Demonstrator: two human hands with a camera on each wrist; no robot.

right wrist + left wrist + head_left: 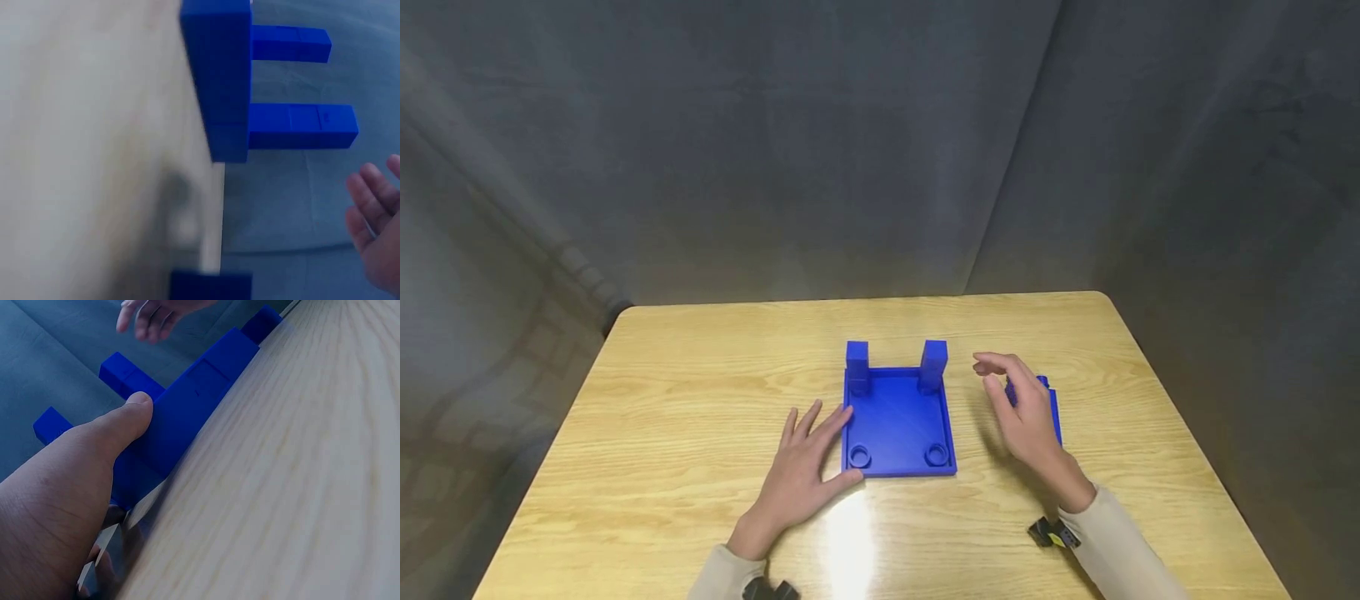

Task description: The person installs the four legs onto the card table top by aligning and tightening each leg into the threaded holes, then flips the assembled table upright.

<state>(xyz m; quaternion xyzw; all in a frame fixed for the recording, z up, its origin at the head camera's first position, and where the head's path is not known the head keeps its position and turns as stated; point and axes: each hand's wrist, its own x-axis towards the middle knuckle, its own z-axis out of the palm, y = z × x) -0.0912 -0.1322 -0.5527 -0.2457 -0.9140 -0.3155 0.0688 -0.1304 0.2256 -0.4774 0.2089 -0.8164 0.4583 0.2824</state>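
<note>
A square blue tray-like base (897,425) lies on the table, with a low rim and two round rings near its front corners. Two square blue posts (858,367) (933,365) stand upright at its back corners. At the base's front left corner my left hand (801,479) rests with fingers spread; the thumb (134,419) touches the front wall and the index finger the left side. My right hand (1022,417) hovers right of the base, fingers loosely bent and holding nothing. Further blue parts (1056,412) lie beyond it, partly hidden by that hand.
The wooden table (700,375) has rounded back corners. Dark grey curtains (850,167) hang behind it and at both sides. In the right wrist view a dark blue piece (210,286) shows at the bottom edge.
</note>
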